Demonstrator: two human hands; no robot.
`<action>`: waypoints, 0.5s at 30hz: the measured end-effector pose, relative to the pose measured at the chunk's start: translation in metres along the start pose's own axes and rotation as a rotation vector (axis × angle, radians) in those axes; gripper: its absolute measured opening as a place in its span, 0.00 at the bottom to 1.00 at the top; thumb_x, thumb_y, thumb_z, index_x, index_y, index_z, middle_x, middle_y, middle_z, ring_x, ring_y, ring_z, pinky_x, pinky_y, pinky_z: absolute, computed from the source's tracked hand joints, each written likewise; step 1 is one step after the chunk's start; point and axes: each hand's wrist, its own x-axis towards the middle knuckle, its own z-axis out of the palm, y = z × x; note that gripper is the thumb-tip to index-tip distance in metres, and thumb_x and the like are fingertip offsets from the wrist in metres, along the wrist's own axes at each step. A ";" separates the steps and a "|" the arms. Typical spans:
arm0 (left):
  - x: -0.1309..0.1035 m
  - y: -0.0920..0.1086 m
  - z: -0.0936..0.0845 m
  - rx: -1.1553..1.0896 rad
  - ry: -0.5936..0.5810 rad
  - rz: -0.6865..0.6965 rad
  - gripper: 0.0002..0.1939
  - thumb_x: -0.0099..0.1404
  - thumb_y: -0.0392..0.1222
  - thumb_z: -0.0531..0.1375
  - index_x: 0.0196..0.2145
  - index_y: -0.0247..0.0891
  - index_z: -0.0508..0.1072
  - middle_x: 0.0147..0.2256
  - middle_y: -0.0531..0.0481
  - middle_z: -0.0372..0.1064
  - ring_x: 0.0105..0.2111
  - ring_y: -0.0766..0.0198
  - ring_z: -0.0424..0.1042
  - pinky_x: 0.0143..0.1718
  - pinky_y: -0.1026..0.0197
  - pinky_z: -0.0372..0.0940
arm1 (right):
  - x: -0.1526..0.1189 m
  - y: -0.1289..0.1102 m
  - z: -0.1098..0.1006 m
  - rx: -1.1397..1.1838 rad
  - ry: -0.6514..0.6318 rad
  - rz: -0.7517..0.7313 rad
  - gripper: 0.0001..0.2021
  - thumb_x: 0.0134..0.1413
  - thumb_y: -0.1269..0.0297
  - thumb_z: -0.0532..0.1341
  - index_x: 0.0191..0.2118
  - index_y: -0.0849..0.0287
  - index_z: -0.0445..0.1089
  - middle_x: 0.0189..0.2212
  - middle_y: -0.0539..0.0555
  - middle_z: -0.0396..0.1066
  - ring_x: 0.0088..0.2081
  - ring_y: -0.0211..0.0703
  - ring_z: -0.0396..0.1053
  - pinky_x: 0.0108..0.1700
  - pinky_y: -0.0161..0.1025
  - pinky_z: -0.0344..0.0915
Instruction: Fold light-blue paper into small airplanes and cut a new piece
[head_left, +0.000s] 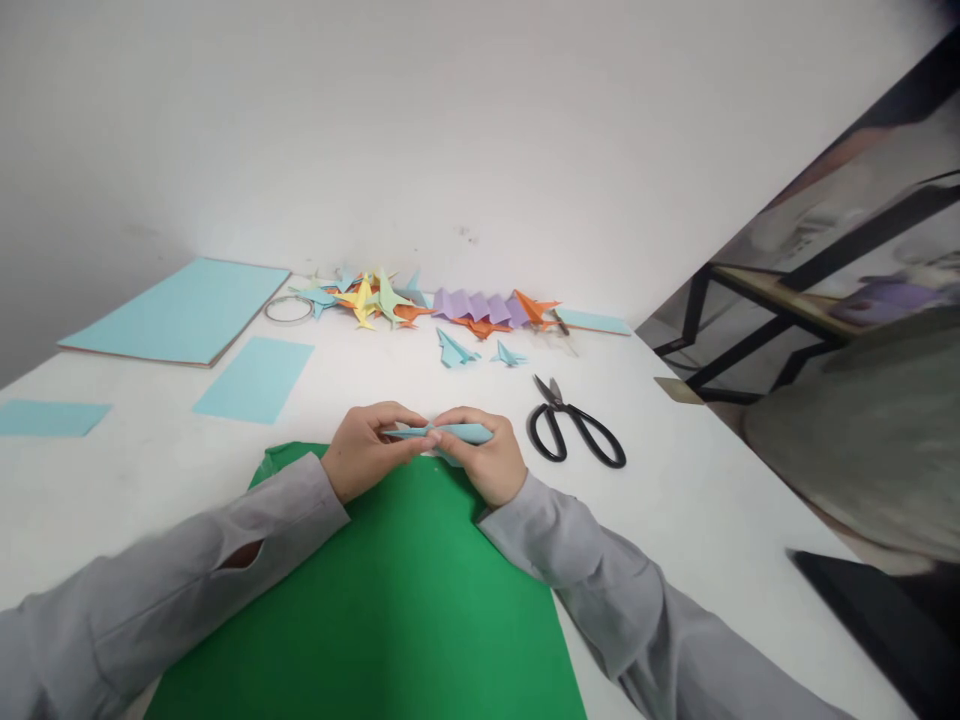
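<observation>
A small folded piece of light blue paper (472, 433) is pinched between both hands, over the far edge of a green sheet (390, 600). My left hand (371, 447) grips its left, pointed end with thumb and fingers. Around its right part, my right hand (486, 455) is closed, the thumb on the near side. The two thumb tips meet near the middle of the paper. Beyond the hands lie two small folded blue paper shapes (456, 350). Black-handled scissors (576, 425) rest to the right of my right hand, blades slightly apart.
Colourful folded paper figures (367, 300) and a pleated purple paper (480, 307) line the wall. At left are a blue paper stack (184, 312), loose blue sheets (255, 380) and a ring (289, 310). A dark flat object (855, 610) is at the right edge.
</observation>
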 end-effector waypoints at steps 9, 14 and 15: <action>0.001 -0.001 -0.003 0.101 -0.034 0.011 0.11 0.47 0.45 0.65 0.21 0.33 0.72 0.18 0.54 0.65 0.16 0.71 0.62 0.19 0.66 0.59 | 0.000 -0.001 -0.001 -0.014 -0.039 -0.002 0.10 0.37 0.59 0.66 0.24 0.62 0.72 0.17 0.49 0.68 0.19 0.35 0.61 0.23 0.33 0.58; 0.001 0.001 -0.004 0.065 -0.083 0.027 0.12 0.48 0.46 0.64 0.20 0.34 0.72 0.19 0.54 0.65 0.15 0.72 0.61 0.18 0.66 0.58 | 0.001 0.001 -0.002 0.012 -0.072 0.015 0.10 0.37 0.59 0.66 0.24 0.61 0.72 0.18 0.50 0.68 0.20 0.36 0.62 0.23 0.34 0.59; 0.001 0.002 -0.004 0.054 -0.086 0.025 0.12 0.48 0.46 0.64 0.20 0.34 0.71 0.18 0.55 0.64 0.15 0.72 0.61 0.18 0.67 0.58 | 0.001 0.002 -0.001 0.022 -0.078 0.017 0.10 0.37 0.59 0.66 0.25 0.61 0.72 0.18 0.50 0.69 0.20 0.36 0.63 0.24 0.34 0.60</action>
